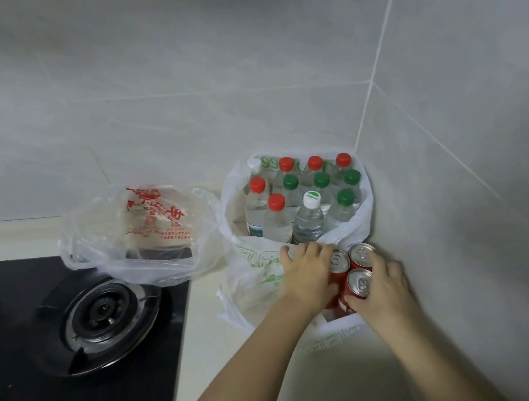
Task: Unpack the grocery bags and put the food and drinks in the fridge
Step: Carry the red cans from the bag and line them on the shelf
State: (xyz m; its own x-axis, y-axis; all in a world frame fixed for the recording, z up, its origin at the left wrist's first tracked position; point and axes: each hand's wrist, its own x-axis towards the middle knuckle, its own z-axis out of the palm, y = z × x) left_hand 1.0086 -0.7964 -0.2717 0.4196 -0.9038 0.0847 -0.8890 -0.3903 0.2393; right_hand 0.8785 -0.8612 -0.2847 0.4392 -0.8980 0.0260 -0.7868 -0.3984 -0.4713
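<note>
Here, in the head view, three red cans (360, 284) stand bunched at the near mouth of the white bag (255, 281) on the worktop (213, 364). The left grip (309, 276) curls round them from the left, the right grip (385, 285) from the right. Just behind stand bottles (277, 222): five red caps, four green, one white in front. A second, clear bag (143, 233) lies by the hob (100, 313).

Green "66" printed on the white bag (233, 212)
</note>
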